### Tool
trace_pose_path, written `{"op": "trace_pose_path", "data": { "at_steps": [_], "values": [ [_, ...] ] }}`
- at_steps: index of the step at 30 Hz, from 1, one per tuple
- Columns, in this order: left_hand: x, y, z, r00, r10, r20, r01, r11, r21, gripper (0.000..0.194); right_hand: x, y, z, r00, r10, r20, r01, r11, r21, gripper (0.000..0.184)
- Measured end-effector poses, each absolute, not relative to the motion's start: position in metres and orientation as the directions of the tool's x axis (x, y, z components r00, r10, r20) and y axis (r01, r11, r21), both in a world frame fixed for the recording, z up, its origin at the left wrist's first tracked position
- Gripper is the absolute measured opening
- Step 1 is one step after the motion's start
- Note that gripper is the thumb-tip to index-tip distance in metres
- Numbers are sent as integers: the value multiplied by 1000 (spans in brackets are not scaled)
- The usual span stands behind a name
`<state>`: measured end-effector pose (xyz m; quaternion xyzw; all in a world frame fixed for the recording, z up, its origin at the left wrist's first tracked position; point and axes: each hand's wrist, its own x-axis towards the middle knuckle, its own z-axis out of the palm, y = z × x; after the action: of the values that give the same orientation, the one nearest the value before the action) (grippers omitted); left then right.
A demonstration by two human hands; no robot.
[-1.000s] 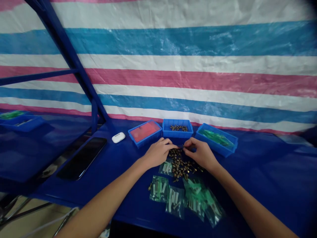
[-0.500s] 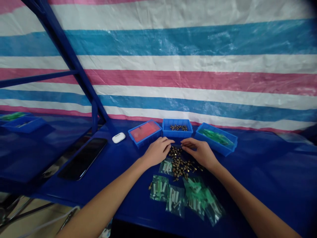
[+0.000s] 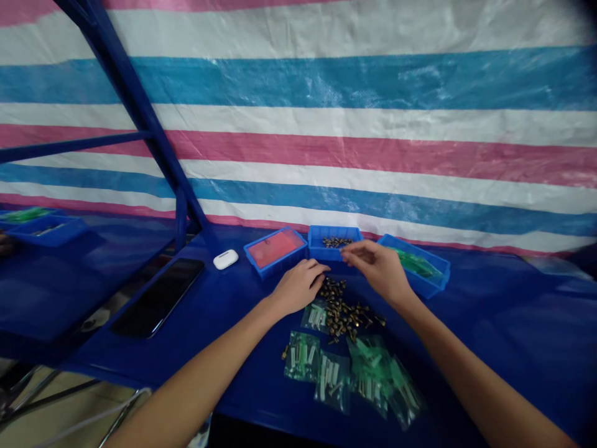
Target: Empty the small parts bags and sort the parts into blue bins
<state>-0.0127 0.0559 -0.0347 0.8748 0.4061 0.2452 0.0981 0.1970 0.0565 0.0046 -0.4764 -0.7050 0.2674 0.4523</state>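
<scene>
A loose pile of small brass parts [image 3: 342, 311] lies on the blue table. My left hand [image 3: 298, 286] rests at the pile's left side, its curled fingertips close to the nearest parts, and its palm is hidden. My right hand [image 3: 373, 266] is raised over the front rim of a blue bin [image 3: 334, 244] that holds more brass parts. Its fingertips are drawn together there, and I cannot see whether a small part lies between them. Clear plastic bags [image 3: 332, 381] of green-and-white pieces lie in front of the pile.
A blue bin with a red lining [image 3: 275, 249] and a blue bin of green pieces [image 3: 431, 270] flank the middle bin. To the left lie a white earbud case [image 3: 226, 259] and a black phone [image 3: 157, 298]. A blue frame post [image 3: 180, 227] and a striped tarp [image 3: 354, 162] stand behind.
My right hand has lifted off the pile's far edge and moved forward to the middle bin. My left hand has stayed almost where it was.
</scene>
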Motion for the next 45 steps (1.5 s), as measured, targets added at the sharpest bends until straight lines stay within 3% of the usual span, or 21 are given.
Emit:
{"op": "trace_pose_path", "data": {
  "at_steps": [5, 12, 20, 26, 31, 36, 45],
  "values": [
    [-14, 57, -35, 542, 760, 358, 665, -648, 370, 30, 204, 63, 17, -237, 892, 385, 715, 429, -553, 33],
    [-12, 57, -36, 530, 770, 355, 669, -637, 382, 30, 212, 38, -27, -493, 822, 284, 703, 569, -427, 26],
    [-12, 57, -36, 512, 782, 355, 678, -621, 392, 29, 214, 40, -31, -408, 859, 310, 676, 512, -529, 6],
    [-8, 49, -21, 466, 795, 387, 618, -606, 501, 28, 210, 29, -23, -251, 882, 398, 646, 459, -611, 11],
    [-2, 41, -11, 549, 768, 329, 493, -616, 615, 29, 197, 17, -19, -335, 834, 439, 567, 551, -613, 9],
    [-1, 44, -15, 502, 800, 328, 459, -569, 683, 23, 193, 17, -21, -383, 797, 468, 542, 604, -584, 14],
    [-4, 48, -19, 428, 808, 406, 421, -575, 701, 18, 196, 19, -20, -372, 852, 368, 597, 524, -608, 24]
  ]
}}
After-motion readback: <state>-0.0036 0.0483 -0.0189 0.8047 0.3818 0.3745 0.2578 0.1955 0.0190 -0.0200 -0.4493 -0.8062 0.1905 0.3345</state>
